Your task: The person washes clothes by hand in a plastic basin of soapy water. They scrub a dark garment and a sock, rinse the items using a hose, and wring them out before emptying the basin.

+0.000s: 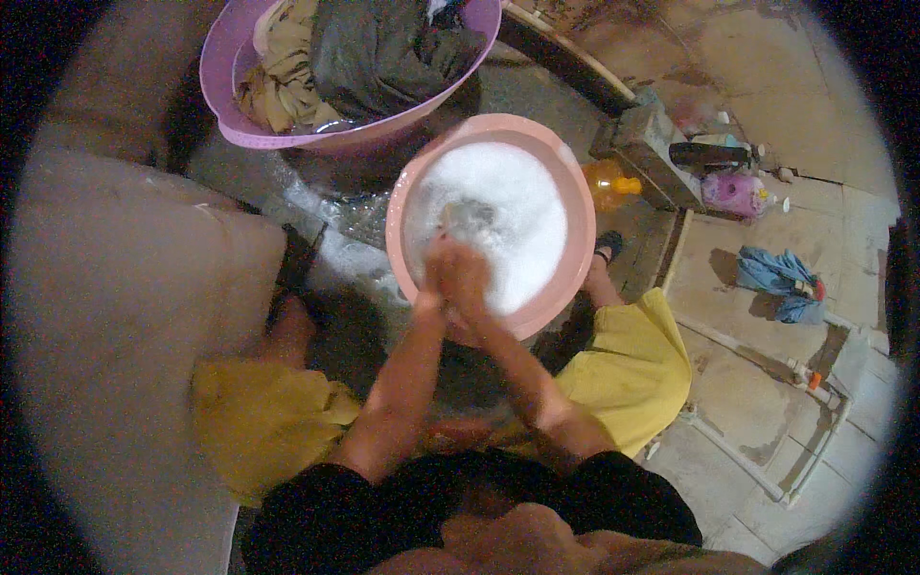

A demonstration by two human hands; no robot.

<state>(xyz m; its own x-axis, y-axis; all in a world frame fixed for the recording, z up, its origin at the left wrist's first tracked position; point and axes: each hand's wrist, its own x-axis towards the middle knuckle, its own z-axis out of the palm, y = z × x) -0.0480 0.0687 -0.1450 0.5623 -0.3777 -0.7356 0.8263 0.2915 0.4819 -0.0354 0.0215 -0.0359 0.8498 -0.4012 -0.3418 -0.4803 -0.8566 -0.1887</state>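
Note:
A round pink basin [581, 215] stands before me, with thick white foam [528, 215] over the water in it. My left hand [436, 262] and my right hand [468, 277] are pressed together inside the near left part of the basin, both blurred. Just beyond my fingers the foam breaks into a greyish wet patch [471, 214]. Whether a cloth lies in that patch or between my hands is hidden by foam and blur.
A purple tub [402, 126] heaped with dark and tan clothes [374, 65] stands at the upper left. To the right are an orange bottle [611, 185], several more bottles on a ledge, a blue cloth [773, 280] and white pipes [740, 460]. A pale wall [144, 323] rises at left.

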